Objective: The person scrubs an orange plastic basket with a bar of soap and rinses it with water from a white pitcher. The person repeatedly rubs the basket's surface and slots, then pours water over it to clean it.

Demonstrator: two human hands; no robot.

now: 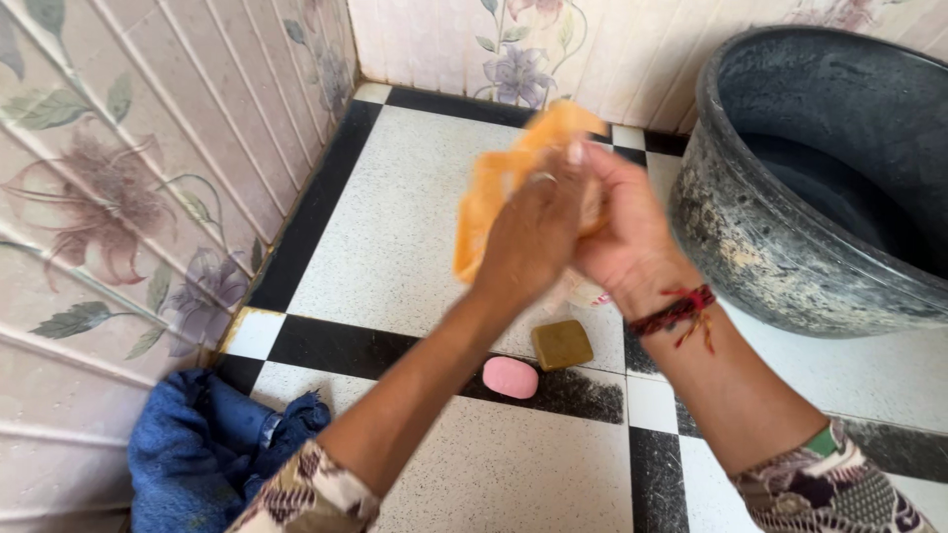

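Note:
Both of my hands are raised over the tiled floor and clasp an orange cloth (491, 192) between them. My left hand (531, 235) grips its middle, with a ring on one finger. My right hand (622, 232) presses against it from the right, a red thread band on the wrist. The cloth sticks up above the hands and hangs down to the left, blurred by motion. Below the hands, on the floor, lie a pink oval soap bar (511, 377) and a square olive-brown soap bar (562, 344).
A large dark basin (780, 247) stands at the right on the black-and-white tiled floor (395, 227). A blue denim garment (202, 449) lies bunched in the lower left corner against the flower-patterned wall (128, 178).

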